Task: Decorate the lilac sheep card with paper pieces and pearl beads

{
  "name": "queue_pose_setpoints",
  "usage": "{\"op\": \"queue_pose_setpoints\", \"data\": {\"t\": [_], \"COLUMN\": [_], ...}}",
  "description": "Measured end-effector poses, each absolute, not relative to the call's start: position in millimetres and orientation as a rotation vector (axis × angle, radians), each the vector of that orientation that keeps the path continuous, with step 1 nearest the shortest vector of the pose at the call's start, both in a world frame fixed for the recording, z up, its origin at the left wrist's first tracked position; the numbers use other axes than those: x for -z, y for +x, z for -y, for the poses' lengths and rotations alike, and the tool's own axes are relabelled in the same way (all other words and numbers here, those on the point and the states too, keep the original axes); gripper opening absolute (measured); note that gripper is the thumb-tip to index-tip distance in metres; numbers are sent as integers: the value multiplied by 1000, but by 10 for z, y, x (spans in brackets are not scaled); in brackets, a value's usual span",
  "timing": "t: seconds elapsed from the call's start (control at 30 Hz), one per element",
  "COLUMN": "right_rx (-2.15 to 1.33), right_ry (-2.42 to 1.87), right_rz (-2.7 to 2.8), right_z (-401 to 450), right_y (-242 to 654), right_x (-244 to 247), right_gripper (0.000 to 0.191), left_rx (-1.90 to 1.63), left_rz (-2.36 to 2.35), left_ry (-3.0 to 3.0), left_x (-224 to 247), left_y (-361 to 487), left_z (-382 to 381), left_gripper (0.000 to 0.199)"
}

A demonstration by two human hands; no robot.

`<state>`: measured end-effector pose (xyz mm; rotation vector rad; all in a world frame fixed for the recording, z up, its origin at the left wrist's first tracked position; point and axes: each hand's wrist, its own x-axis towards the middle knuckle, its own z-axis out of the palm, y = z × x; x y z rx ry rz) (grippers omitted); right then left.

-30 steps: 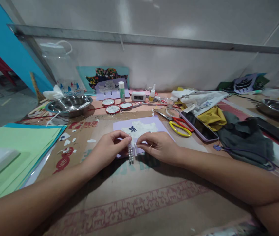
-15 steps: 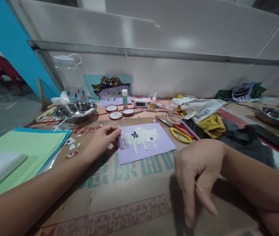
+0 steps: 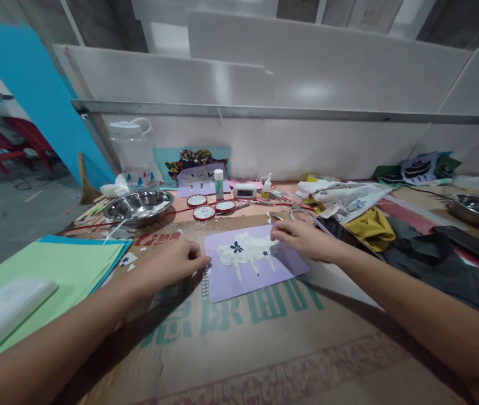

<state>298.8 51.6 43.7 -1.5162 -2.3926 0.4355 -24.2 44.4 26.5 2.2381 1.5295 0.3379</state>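
A purple card [image 3: 233, 286] lies at a slant on the cardboard, with a white cloud-like patch [image 3: 245, 254] on it and dark blue flowers [image 3: 236, 247]. At its left edge my left hand [image 3: 180, 260] has thumb and finger drawn together. A clear strip of small pearl beads [image 3: 204, 285] hangs just below that thumb and appears held by it. Over the card's upper right part, my right hand [image 3: 296, 237] has its fingertips pinched at the right end of the white patch. What sits between those fingertips is too small to make out.
Green sheets [image 3: 83, 275] with a white case [image 3: 16, 309] lie left. A steel bowl [image 3: 138, 207], water bottle [image 3: 134, 154], glue stick [image 3: 218, 184], round red-rimmed dishes [image 3: 204, 212] and small timer [image 3: 245, 192] stand behind. Cloths [image 3: 372, 228] and a black phone [image 3: 471, 247] lie right.
My right hand has come up from the lower right to the card's upper right part. The bead strip and my left hand have shifted towards me, off the card's left edge. The view has tilted up.
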Motion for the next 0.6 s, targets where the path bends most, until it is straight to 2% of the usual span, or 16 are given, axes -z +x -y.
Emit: {"op": "queue_pose_setpoints", "data": {"t": [0.23,0.4,0.6], "right_rx": [-178,-79,-36], "right_ry": [-1539,-1490,-1450], "right_rz": [2373,2362,2360], "right_z": [-877,-931,-952], "right_y": [2867,2797,2836], "right_x": [-233,2,123], "right_gripper": [31,28,26], "left_rx": [-472,-466,-404], "left_rz": [-1607,-1594,-1557], "left_ry": [2483,2607,2706], "left_x": [-461,-286,-93], "left_y": [-279,-242,-271], "left_z": [-919,-1328,-1459], "left_gripper": [25,19,23]}}
